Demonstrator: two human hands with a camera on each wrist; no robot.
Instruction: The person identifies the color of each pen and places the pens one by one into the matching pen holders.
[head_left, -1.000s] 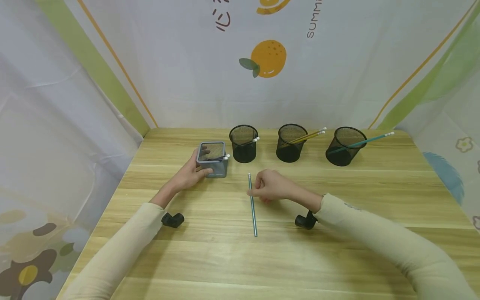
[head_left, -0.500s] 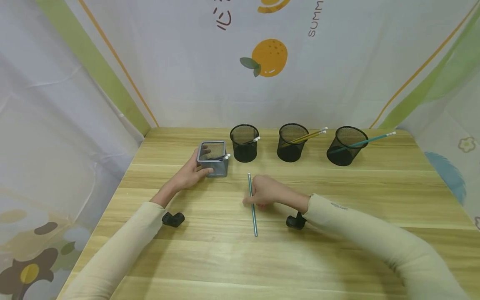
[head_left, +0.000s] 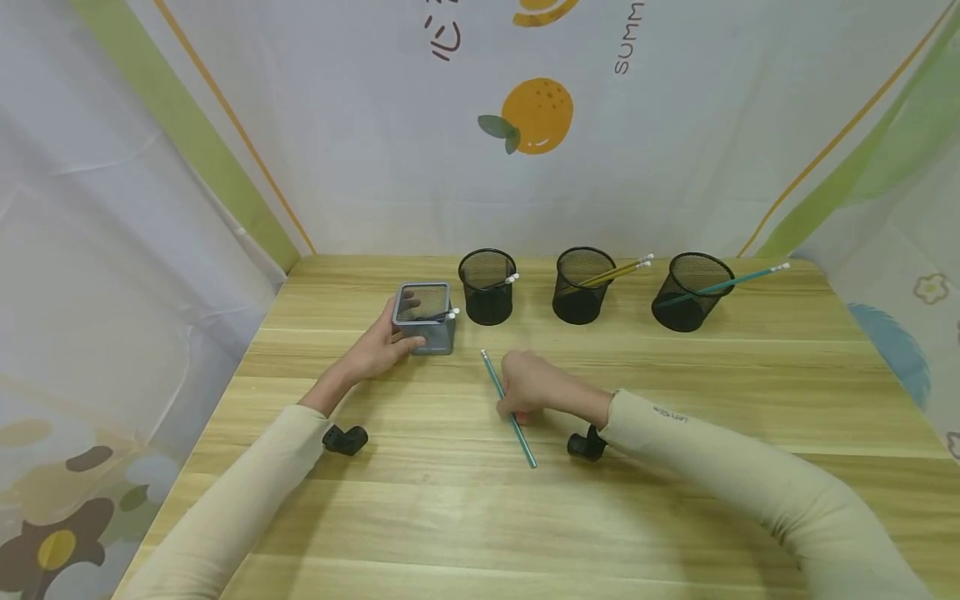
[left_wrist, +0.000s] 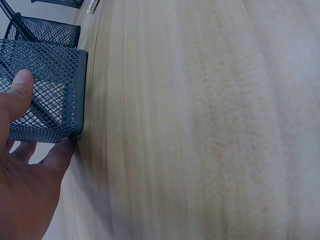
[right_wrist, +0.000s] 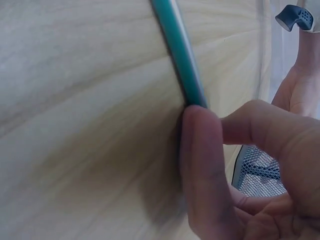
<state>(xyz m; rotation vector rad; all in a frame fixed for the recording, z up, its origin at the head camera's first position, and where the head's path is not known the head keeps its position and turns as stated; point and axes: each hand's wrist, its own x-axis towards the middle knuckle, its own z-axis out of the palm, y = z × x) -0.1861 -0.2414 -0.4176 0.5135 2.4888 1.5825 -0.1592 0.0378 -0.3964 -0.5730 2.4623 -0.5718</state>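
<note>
My left hand (head_left: pixel 375 346) holds a grey square mesh pen holder (head_left: pixel 435 337) standing on the table. In the left wrist view its thumb lies along the mesh wall, other fingers round the far side. Two dark pencils with white ends (head_left: pixel 442 316) lean inside that holder. Near the table's middle, my right hand (head_left: pixel 543 385) pinches a teal pencil (head_left: pixel 525 446) between thumb and fingers. The pencil lies slanted, its white eraser end pointing away from me. In the right wrist view, the fingertips cover part of the teal pencil (right_wrist: pixel 179 50) close to the tabletop.
Three round black mesh pen holders line the back: one with dark pencils (head_left: pixel 489 310), one with yellow pencils (head_left: pixel 577 310), one with a teal pencil (head_left: pixel 678 312). A printed curtain (head_left: pixel 375 150) hangs behind the wooden table (head_left: pixel 420 517).
The teal pencil has turned from nearly straight to slanted, its near end swinging right. My right hand has come slightly nearer and now pinches it. My left hand stays on the grey holder.
</note>
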